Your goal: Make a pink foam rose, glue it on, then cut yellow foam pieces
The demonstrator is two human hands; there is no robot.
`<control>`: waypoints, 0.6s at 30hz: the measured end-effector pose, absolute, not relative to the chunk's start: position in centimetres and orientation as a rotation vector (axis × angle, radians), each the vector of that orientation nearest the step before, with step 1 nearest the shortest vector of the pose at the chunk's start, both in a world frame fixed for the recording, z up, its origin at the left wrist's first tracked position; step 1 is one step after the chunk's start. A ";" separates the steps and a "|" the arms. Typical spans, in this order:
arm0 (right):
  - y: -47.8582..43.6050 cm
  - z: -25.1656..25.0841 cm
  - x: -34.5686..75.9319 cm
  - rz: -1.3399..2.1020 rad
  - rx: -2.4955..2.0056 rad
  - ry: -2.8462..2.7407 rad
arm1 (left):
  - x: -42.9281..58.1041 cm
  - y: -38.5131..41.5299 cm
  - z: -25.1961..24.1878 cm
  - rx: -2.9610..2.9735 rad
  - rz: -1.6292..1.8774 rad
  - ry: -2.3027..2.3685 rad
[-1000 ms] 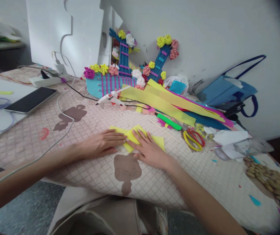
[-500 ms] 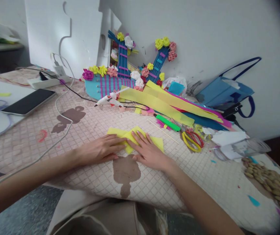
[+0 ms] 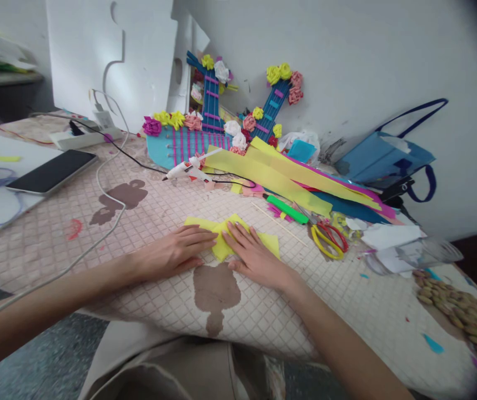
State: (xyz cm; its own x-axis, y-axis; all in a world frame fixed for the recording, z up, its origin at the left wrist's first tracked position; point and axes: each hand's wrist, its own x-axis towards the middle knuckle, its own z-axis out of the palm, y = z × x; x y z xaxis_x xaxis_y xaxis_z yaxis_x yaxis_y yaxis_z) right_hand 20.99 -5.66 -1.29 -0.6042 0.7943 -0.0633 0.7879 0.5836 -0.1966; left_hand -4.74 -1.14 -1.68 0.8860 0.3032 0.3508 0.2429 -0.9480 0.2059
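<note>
Head view shows my left hand (image 3: 175,251) and right hand (image 3: 257,258) flat, just beside each other, upon the yellow paper (image 3: 220,251) on the bench (image 3: 167,200); the step seems to be pressing folds, so next move calls for even pressure.

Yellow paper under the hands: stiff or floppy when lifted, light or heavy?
Probably floppy and light: the yellow paper looks thin and lies nearly flat under the left hand and right hand. It may also crease if pushed, since angled folds or overlaps show near its middle.
</note>
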 end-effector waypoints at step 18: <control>-5.5 -1.6 21.1 0.298 -1.502 -2.689 | -4.5 -1.2 -1.6 2.912 0.474 0.379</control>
